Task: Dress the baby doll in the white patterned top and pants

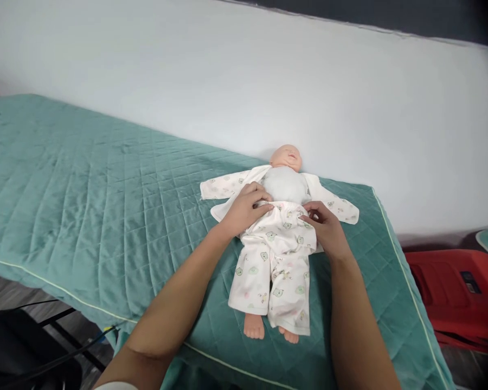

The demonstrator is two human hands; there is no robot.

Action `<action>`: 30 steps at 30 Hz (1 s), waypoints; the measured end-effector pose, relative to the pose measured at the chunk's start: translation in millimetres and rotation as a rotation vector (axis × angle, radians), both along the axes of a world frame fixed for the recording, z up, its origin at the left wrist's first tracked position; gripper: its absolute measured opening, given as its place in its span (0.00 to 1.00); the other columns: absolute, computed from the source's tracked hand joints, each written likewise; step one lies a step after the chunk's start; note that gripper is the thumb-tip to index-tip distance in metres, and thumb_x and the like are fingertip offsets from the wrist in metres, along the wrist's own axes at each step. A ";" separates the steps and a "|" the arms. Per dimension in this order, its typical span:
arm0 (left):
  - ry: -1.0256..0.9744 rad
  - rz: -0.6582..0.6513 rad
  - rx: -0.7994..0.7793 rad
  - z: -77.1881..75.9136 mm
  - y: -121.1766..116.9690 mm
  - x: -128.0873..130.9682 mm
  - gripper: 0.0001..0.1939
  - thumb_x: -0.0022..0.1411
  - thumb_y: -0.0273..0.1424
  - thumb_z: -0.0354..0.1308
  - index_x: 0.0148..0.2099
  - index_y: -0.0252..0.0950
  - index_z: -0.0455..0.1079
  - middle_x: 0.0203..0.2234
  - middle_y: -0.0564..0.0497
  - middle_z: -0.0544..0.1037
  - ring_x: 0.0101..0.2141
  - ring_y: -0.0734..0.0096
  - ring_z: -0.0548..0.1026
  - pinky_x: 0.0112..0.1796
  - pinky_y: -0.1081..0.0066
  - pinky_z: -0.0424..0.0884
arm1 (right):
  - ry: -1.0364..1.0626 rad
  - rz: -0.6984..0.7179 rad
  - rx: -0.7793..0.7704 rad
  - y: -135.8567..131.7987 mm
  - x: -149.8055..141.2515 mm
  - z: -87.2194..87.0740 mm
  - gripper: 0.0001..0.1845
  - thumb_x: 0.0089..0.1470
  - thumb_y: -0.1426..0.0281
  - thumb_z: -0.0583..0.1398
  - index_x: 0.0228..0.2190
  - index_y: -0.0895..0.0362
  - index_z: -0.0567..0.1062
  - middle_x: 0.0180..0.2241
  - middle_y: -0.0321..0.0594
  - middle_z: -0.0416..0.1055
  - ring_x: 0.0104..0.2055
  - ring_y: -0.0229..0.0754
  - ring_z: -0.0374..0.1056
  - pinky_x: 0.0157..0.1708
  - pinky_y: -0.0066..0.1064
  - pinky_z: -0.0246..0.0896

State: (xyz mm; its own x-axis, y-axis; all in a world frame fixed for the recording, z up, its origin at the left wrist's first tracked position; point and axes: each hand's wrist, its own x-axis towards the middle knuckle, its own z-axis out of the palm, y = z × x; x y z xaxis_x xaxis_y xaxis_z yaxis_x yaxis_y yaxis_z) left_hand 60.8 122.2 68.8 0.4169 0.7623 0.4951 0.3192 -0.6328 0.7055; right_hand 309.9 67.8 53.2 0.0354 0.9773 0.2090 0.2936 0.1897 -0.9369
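Observation:
A baby doll [285,158] lies on its back on a green quilted bed cover [106,206], head toward the wall. It wears white patterned trousers [275,271] and an open white top [223,187] spread to both sides, leaving the pale torso bare. My left hand [246,208] pinches the trouser waistband at the doll's right hip, fingers curled on the cloth. My right hand [324,227] grips the waistband at the other hip. Two bare feet [268,329] stick out of the trouser legs.
A white wall [268,81] runs behind the bed. A red box-like object [455,292] stands on the floor to the right. Dark cables and a black object [32,346] lie by the bed's lower left edge.

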 end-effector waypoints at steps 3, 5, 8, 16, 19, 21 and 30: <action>0.029 -0.006 0.124 0.4 -3.9 2.2 0.09 0.68 0.36 0.55 0.40 0.37 0.72 0.39 0.47 0.75 0.43 0.65 0.70 0.48 0.63 0.66 | 0.003 0.006 0.023 -1.2 -4.0 2.0 0.11 0.51 0.65 0.66 0.33 0.52 0.69 0.32 0.32 0.61 0.31 0.36 0.54 0.32 0.30 0.51; 0.013 0.010 0.138 1.0 -8.2 3.6 0.10 0.69 0.36 0.53 0.39 0.37 0.70 0.37 0.48 0.76 0.41 0.66 0.71 0.47 0.63 0.66 | -0.021 0.011 0.090 -2.9 -7.4 3.7 0.11 0.51 0.67 0.65 0.30 0.53 0.66 0.32 0.33 0.60 0.32 0.36 0.55 0.33 0.30 0.52; -0.056 0.074 0.030 1.4 -13.5 4.9 0.09 0.69 0.36 0.52 0.39 0.38 0.70 0.35 0.50 0.77 0.39 0.67 0.72 0.45 0.66 0.67 | -0.056 -0.012 0.203 -5.2 -12.5 5.2 0.12 0.51 0.68 0.65 0.27 0.53 0.65 0.32 0.34 0.61 0.35 0.38 0.58 0.38 0.32 0.55; -0.219 0.111 -0.322 -4.7 0.6 -6.4 0.12 0.64 0.40 0.56 0.40 0.36 0.69 0.33 0.51 0.74 0.35 0.70 0.69 0.37 0.72 0.65 | 0.052 -0.324 0.155 -3.2 -15.4 3.0 0.12 0.49 0.66 0.63 0.27 0.53 0.63 0.29 0.33 0.63 0.30 0.36 0.58 0.31 0.29 0.56; -0.148 0.167 -0.309 -7.3 5.1 -11.8 0.11 0.65 0.39 0.55 0.39 0.36 0.69 0.30 0.53 0.73 0.32 0.71 0.68 0.35 0.72 0.64 | -0.056 -0.432 0.059 1.3 -8.2 0.7 0.12 0.49 0.63 0.64 0.27 0.53 0.65 0.28 0.33 0.65 0.29 0.37 0.59 0.31 0.29 0.57; -0.035 0.198 -0.262 -9.3 6.7 -14.7 0.08 0.65 0.36 0.54 0.39 0.37 0.69 0.28 0.54 0.73 0.31 0.71 0.68 0.35 0.71 0.63 | -0.117 -0.448 0.017 4.5 -2.6 -2.3 0.12 0.49 0.61 0.64 0.27 0.53 0.67 0.28 0.34 0.66 0.31 0.38 0.60 0.32 0.30 0.58; 0.403 0.227 -0.188 -23.1 17.0 -22.0 0.09 0.63 0.26 0.48 0.40 0.38 0.69 0.33 0.46 0.78 0.37 0.59 0.74 0.36 0.66 0.63 | -0.310 -0.368 -0.175 10.0 9.5 -12.6 0.08 0.50 0.63 0.61 0.31 0.53 0.72 0.32 0.39 0.73 0.35 0.44 0.67 0.37 0.35 0.59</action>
